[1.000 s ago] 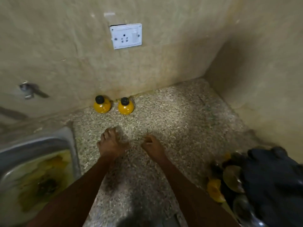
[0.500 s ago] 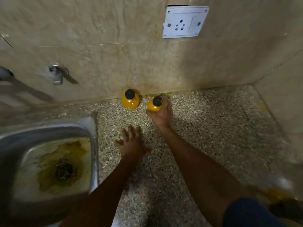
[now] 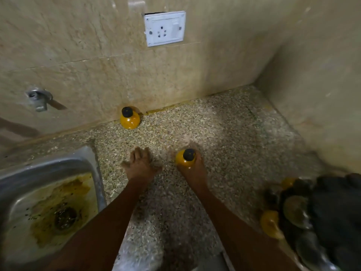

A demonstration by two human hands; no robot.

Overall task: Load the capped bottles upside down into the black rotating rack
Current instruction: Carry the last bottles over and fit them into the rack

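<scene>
Yellow held bottle: a small round yellow bottle with a black cap sits upright in the right hand, cap up, out over the middle of the counter.
Right hand: the right hand is wrapped round the bottle's lower body from behind and below; the forearm runs in from the lower right.
Left hand: the left hand lies palm down, fingers spread and fairly straight, flat on or just over the counter and holding nothing; it is just beside the held bottle without touching it.
Second bottle: another yellow black-capped bottle stands upright against the foot of the beige wall, well apart from both hands.
Rack: the black rotating rack is at the lower right, blurred, with yellow bottles already in it.
Counter: speckled stone counter.
Sink: stained steel sink at the left.
Wall: white socket plate above.
</scene>
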